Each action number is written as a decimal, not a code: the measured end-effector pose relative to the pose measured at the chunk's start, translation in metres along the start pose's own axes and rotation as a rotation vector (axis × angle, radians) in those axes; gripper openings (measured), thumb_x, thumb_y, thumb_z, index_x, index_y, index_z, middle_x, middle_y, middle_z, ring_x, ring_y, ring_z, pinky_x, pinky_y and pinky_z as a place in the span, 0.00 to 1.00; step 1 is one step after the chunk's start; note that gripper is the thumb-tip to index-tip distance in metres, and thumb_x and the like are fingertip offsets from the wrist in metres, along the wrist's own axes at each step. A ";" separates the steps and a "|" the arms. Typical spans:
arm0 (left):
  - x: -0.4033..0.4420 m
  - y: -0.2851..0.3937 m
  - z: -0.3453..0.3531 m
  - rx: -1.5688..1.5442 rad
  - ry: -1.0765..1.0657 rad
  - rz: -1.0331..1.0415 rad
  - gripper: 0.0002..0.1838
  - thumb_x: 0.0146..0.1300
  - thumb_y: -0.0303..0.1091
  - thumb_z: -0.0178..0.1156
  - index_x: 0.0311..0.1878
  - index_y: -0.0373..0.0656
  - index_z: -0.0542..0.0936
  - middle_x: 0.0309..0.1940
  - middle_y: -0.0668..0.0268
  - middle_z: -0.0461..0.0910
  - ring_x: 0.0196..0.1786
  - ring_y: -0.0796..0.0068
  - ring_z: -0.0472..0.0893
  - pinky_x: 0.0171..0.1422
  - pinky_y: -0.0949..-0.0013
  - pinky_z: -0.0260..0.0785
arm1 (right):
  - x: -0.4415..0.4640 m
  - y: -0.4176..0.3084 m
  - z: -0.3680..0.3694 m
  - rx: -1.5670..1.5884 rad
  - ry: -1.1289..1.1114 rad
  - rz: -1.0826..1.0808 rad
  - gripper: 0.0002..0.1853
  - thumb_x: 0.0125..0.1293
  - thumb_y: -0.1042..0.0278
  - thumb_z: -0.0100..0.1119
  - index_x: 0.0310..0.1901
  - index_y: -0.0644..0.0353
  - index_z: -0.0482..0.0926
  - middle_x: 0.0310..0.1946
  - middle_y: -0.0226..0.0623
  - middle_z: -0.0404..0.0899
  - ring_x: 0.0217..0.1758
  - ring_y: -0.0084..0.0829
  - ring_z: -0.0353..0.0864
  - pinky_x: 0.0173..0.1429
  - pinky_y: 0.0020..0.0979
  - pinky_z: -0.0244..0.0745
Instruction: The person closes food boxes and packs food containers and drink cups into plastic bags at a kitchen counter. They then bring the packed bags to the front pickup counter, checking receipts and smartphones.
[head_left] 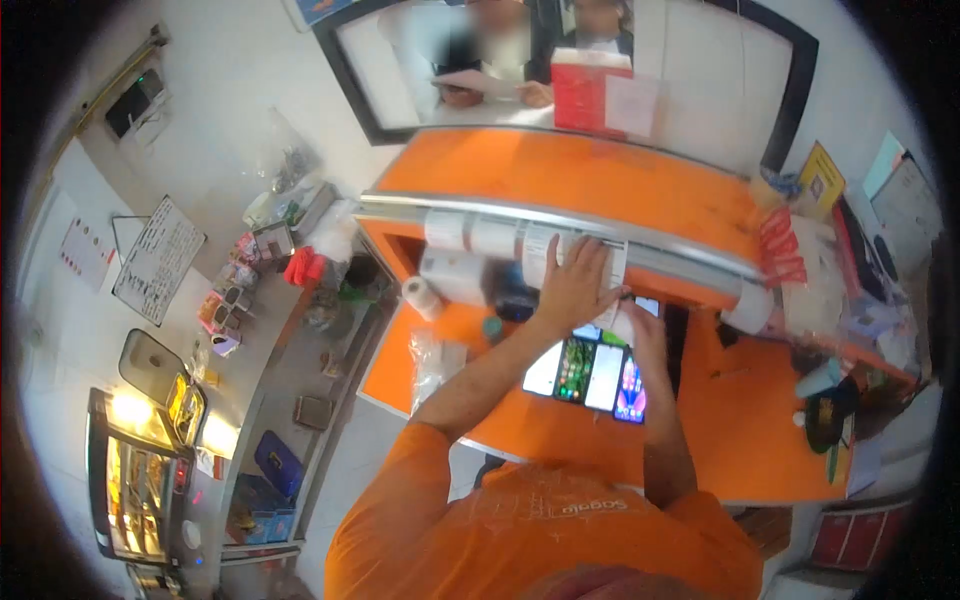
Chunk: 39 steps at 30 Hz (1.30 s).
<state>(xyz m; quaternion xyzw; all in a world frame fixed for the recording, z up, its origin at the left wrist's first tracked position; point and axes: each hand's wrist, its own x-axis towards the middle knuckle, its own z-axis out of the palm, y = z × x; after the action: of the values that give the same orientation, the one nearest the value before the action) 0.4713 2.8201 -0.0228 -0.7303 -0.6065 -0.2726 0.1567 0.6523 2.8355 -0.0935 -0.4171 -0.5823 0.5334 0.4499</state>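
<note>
My left hand lies with its fingers spread over a white printed paper slip hanging at the front of the raised orange shelf. Just right of it and lower, my right hand is closed near the slip's lower end. Something small and dark shows at its fingertips; I cannot make out what it holds. Below both hands, several lit phones lie side by side on the orange desk, among them a phone with a green picture, a white-screened phone and a purple-blue phone.
More paper slips hang along the shelf edge. A white paper roll and clear plastic packets are at left. A dark cap lies at right. Two people stand behind the counter window, beside a red box.
</note>
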 end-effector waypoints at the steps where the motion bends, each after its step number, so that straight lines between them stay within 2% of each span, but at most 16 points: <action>1: 0.001 0.000 0.004 0.011 -0.007 -0.010 0.40 0.64 0.65 0.52 0.65 0.38 0.71 0.67 0.57 0.69 0.72 0.57 0.63 0.77 0.35 0.40 | -0.006 -0.009 -0.009 0.060 0.000 -0.039 0.21 0.73 0.55 0.55 0.51 0.67 0.83 0.45 0.40 0.84 0.48 0.27 0.81 0.54 0.29 0.73; 6: 0.009 0.002 0.014 0.038 0.009 -0.088 0.38 0.63 0.65 0.53 0.66 0.44 0.73 0.65 0.63 0.71 0.71 0.64 0.64 0.75 0.29 0.34 | -0.040 -0.005 -0.048 0.083 0.239 -0.190 0.17 0.70 0.65 0.60 0.53 0.70 0.81 0.51 0.39 0.82 0.54 0.29 0.79 0.60 0.29 0.72; 10: 0.003 0.012 -0.024 -0.054 0.211 -0.072 0.37 0.61 0.60 0.60 0.67 0.47 0.71 0.61 0.59 0.72 0.69 0.59 0.65 0.71 0.27 0.38 | -0.079 -0.026 -0.064 -0.019 0.409 -0.156 0.17 0.68 0.70 0.61 0.55 0.70 0.79 0.55 0.42 0.79 0.57 0.32 0.78 0.62 0.32 0.73; 11: 0.006 0.023 -0.056 -0.162 0.270 -0.078 0.35 0.61 0.57 0.63 0.66 0.45 0.72 0.57 0.57 0.73 0.65 0.55 0.68 0.69 0.34 0.49 | -0.083 -0.031 -0.067 0.057 0.377 -0.161 0.17 0.66 0.72 0.62 0.55 0.70 0.79 0.54 0.44 0.79 0.57 0.33 0.78 0.62 0.32 0.73; 13: 0.006 0.039 -0.126 -0.759 0.380 0.108 0.36 0.60 0.58 0.64 0.63 0.41 0.72 0.56 0.55 0.73 0.60 0.56 0.73 0.65 0.49 0.61 | -0.088 -0.041 -0.060 0.117 0.414 -0.179 0.17 0.65 0.73 0.62 0.54 0.70 0.79 0.53 0.44 0.80 0.56 0.34 0.79 0.61 0.34 0.74; 15: -0.010 0.053 -0.199 -1.336 0.223 0.360 0.38 0.61 0.64 0.61 0.58 0.37 0.74 0.51 0.54 0.75 0.54 0.58 0.77 0.58 0.60 0.69 | -0.099 -0.043 -0.048 0.124 0.433 -0.164 0.16 0.65 0.72 0.63 0.52 0.70 0.80 0.52 0.43 0.80 0.54 0.33 0.79 0.61 0.34 0.74; 16: -0.020 0.070 -0.223 -1.862 0.122 0.497 0.35 0.62 0.60 0.62 0.59 0.37 0.74 0.52 0.53 0.75 0.54 0.60 0.77 0.58 0.60 0.69 | -0.099 -0.047 -0.038 0.107 0.432 -0.156 0.15 0.65 0.72 0.64 0.50 0.70 0.80 0.51 0.43 0.80 0.53 0.33 0.79 0.60 0.34 0.74; 18: -0.039 0.102 -0.266 -2.456 0.002 0.753 0.37 0.62 0.63 0.60 0.56 0.36 0.74 0.49 0.53 0.76 0.49 0.62 0.79 0.57 0.61 0.68 | -0.099 -0.044 -0.024 0.073 0.363 -0.159 0.14 0.66 0.71 0.63 0.49 0.72 0.80 0.51 0.45 0.79 0.53 0.35 0.78 0.60 0.35 0.73; 20: -0.052 0.122 -0.292 -2.525 0.132 0.904 0.39 0.61 0.66 0.58 0.52 0.33 0.73 0.42 0.55 0.77 0.44 0.64 0.80 0.52 0.63 0.69 | -0.094 -0.028 -0.009 0.047 0.233 -0.189 0.16 0.69 0.70 0.61 0.49 0.77 0.78 0.53 0.51 0.77 0.55 0.42 0.76 0.60 0.38 0.73; 23: -0.065 0.149 -0.310 -2.494 0.540 0.995 0.29 0.66 0.50 0.61 0.50 0.28 0.71 0.33 0.57 0.77 0.39 0.68 0.79 0.38 0.69 0.69 | -0.100 -0.045 0.034 -0.046 0.177 -0.192 0.12 0.64 0.69 0.64 0.45 0.67 0.83 0.44 0.39 0.83 0.50 0.31 0.79 0.58 0.30 0.72; 26: -0.089 0.144 -0.351 -2.537 0.539 1.054 0.22 0.68 0.43 0.62 0.46 0.30 0.71 0.29 0.64 0.77 0.18 0.78 0.71 0.18 0.74 0.59 | -0.124 -0.066 0.088 -0.033 0.083 -0.275 0.09 0.64 0.70 0.65 0.41 0.68 0.84 0.41 0.37 0.84 0.48 0.28 0.79 0.56 0.29 0.71; 27: -0.103 0.137 -0.365 -2.535 0.548 0.965 0.22 0.68 0.43 0.62 0.46 0.31 0.71 0.29 0.65 0.77 0.17 0.78 0.71 0.18 0.74 0.59 | -0.122 -0.047 0.103 0.176 0.009 -0.187 0.08 0.63 0.71 0.65 0.40 0.67 0.84 0.41 0.35 0.83 0.47 0.26 0.78 0.55 0.28 0.71; 30: -0.152 0.114 -0.405 -2.511 0.569 0.694 0.22 0.67 0.43 0.63 0.46 0.31 0.71 0.29 0.66 0.76 0.15 0.80 0.69 0.17 0.74 0.57 | -0.157 -0.069 0.160 0.010 -0.136 -0.172 0.08 0.63 0.71 0.65 0.41 0.66 0.84 0.40 0.33 0.83 0.46 0.25 0.78 0.54 0.28 0.72; 34: -0.207 0.064 -0.444 -2.218 0.372 0.906 0.25 0.65 0.50 0.63 0.46 0.34 0.72 0.30 0.68 0.75 0.16 0.80 0.71 0.19 0.76 0.62 | -0.210 -0.074 0.262 0.053 -0.309 -0.356 0.08 0.64 0.71 0.64 0.41 0.66 0.83 0.38 0.33 0.83 0.44 0.23 0.78 0.48 0.27 0.74; 36: -0.250 0.035 -0.473 -2.089 0.269 0.878 0.28 0.63 0.56 0.64 0.47 0.37 0.73 0.31 0.67 0.74 0.19 0.79 0.73 0.22 0.76 0.67 | -0.258 -0.101 0.311 0.176 -0.443 -0.139 0.08 0.64 0.72 0.64 0.42 0.66 0.83 0.38 0.34 0.83 0.43 0.22 0.79 0.47 0.26 0.74; 39: -0.317 0.045 -0.495 -2.010 0.586 0.773 0.33 0.61 0.63 0.63 0.49 0.40 0.74 0.36 0.62 0.74 0.24 0.76 0.77 0.27 0.76 0.74 | -0.326 -0.120 0.389 0.309 -0.591 -0.059 0.09 0.64 0.72 0.65 0.43 0.65 0.83 0.39 0.36 0.82 0.43 0.22 0.80 0.47 0.26 0.75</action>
<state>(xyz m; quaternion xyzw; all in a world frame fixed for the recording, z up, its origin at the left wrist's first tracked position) 0.3752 2.2796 0.1921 -0.5722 0.2182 -0.7338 -0.2941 0.3553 2.4155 -0.0099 -0.1545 -0.6116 0.7001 0.3347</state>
